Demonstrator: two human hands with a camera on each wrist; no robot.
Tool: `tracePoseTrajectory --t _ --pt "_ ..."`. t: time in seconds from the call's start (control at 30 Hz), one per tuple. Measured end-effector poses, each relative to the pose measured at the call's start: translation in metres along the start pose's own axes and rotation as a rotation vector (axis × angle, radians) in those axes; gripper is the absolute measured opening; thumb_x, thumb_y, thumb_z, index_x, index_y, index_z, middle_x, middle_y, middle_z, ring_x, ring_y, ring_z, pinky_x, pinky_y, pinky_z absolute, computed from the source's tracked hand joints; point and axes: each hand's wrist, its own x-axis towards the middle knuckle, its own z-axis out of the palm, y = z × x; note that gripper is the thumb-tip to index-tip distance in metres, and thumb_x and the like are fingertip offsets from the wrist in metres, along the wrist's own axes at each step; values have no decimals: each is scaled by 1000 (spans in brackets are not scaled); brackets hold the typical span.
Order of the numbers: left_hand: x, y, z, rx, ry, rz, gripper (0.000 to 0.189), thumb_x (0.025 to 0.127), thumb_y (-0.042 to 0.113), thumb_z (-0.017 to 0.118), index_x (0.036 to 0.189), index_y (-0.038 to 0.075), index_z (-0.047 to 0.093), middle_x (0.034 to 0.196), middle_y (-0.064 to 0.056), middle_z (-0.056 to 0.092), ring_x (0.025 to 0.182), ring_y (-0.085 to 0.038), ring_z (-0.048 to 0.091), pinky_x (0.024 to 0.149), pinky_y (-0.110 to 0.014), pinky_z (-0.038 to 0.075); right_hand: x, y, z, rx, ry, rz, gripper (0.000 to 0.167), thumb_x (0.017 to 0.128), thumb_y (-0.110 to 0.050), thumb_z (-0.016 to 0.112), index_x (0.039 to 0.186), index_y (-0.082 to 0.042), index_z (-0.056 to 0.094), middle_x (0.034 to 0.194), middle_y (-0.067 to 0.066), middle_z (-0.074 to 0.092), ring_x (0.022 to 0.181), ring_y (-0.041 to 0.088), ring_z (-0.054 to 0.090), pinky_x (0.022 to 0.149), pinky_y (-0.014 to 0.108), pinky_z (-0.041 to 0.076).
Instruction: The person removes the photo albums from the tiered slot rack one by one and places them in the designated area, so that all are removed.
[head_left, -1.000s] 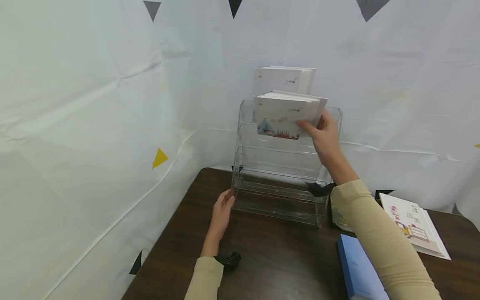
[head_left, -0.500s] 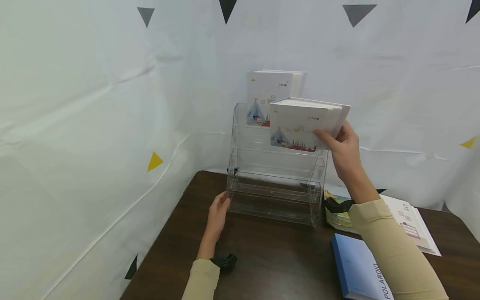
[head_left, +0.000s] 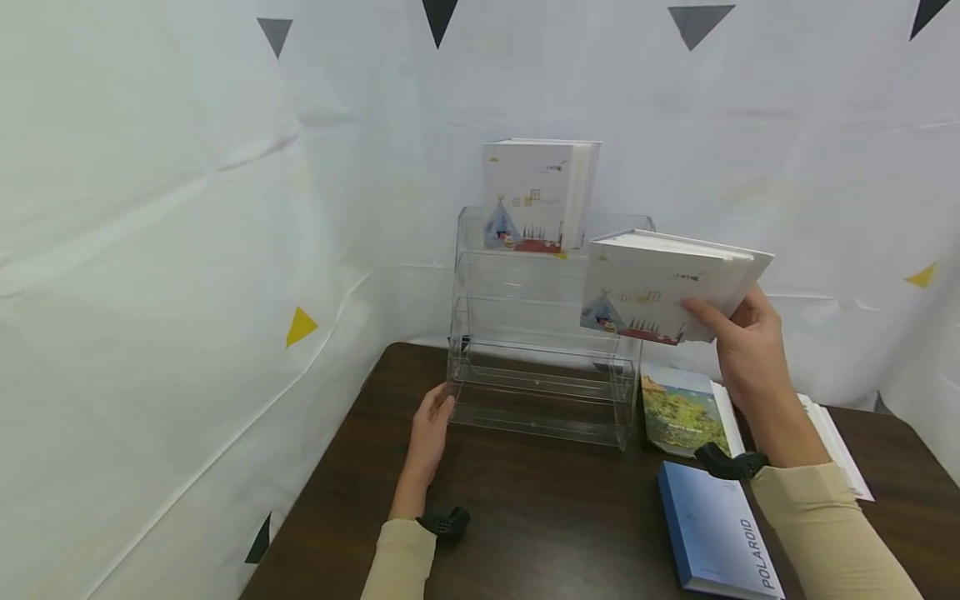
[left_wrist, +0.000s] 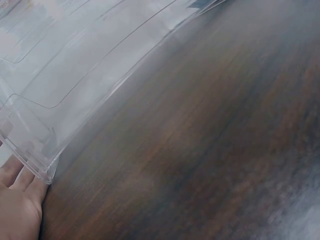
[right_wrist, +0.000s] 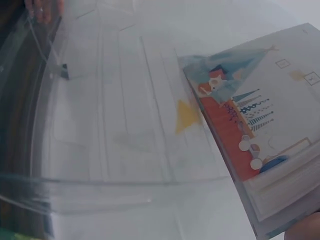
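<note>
My right hand [head_left: 757, 350] pinches a thick white book [head_left: 637, 292] by its right side, thumb on the cover printed with a blue tent. The book is held in the air, tilted, overlapping the clear rack's right side in the head view. In the right wrist view the same book [right_wrist: 280, 100] fills the right, with a bit of hand at the corner. My left hand [head_left: 429, 429] touches the lower left edge of the clear tiered rack [head_left: 536, 425]. The left wrist view shows that hand's fingers [left_wrist: 35, 187] lying straight against the rack's corner.
A matching white book [head_left: 525, 196] stands in the rack's top tier. Right of the rack, a book with a green landscape cover [head_left: 682, 417] and a white book [head_left: 840, 446] lie on the dark table [head_left: 525, 517]. A blue POLAROID box [head_left: 716, 533] lies nearer.
My right hand has carried the white book right and down, away from the matching book in the top tier. My left hand stays at the rack. The head view has shifted slightly.
</note>
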Motion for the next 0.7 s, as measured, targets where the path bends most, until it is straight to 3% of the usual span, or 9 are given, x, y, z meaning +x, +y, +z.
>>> tracePoseTrajectory --t 0.13,0.37,0.53,0.63,0.7 --pt "-1 0 0 -8 3 -7 54 115 39 54 161 11 47 166 -17 47 157 -37 42 129 -62 34 -18 -1 -21 -59 0 41 58 103 -1 71 157 -12 54 142 -3 68 134 10 61 101 16 49" --pt "-4 0 1 4 1 -2 54 115 40 52 161 11 47 165 -17 48 157 -38 42 128 -63 34 -56 5 -68 -225 -8 128 59 108 -8 66 162 -18 45 142 -12 66 124 -1 63 90 8 49" --pt "-4 -1 1 6 -1 -9 54 116 39 52 161 10 47 165 -17 47 158 -38 41 129 -63 34 -86 13 -105 -230 69 151 57 110 -7 61 160 -22 39 142 -16 63 117 -5 64 80 7 51" --pt "-4 0 1 2 -12 -9 55 115 39 52 161 10 45 166 -17 46 159 -38 40 129 -63 33 -102 17 -127 -206 142 191 49 110 -8 60 152 -26 41 131 -19 67 105 -7 69 72 10 55" --pt "-4 1 1 3 -19 -9 56 115 39 52 162 10 44 167 -17 45 159 -38 39 129 -63 32 -112 19 -139 -294 186 252 47 111 -12 59 150 -30 39 120 -26 65 93 -9 69 68 12 57"
